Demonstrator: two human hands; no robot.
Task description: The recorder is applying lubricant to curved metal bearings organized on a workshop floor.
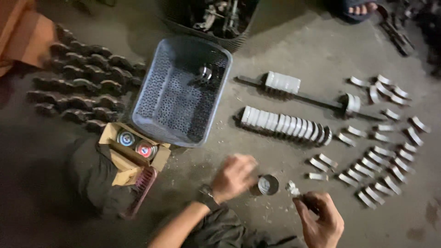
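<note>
My left hand (234, 177) rests on the concrete floor beside a small round metal tin (268, 184), its fingers curled against the tin's side. My right hand (320, 219) is closed on a thin dark tool, with a small pale crumpled bit (291, 187) at its tip, just right of the tin. A watch sits on my left wrist.
A grey perforated plastic basket (158, 98) holds one metal part. A row of shiny half-shell bearings (285, 124) and a long shaft (298, 96) lie behind; several curved shells (381, 170) spread right. Dark caps (82, 87) lie left, an open cardboard box (133, 147) with two tins near.
</note>
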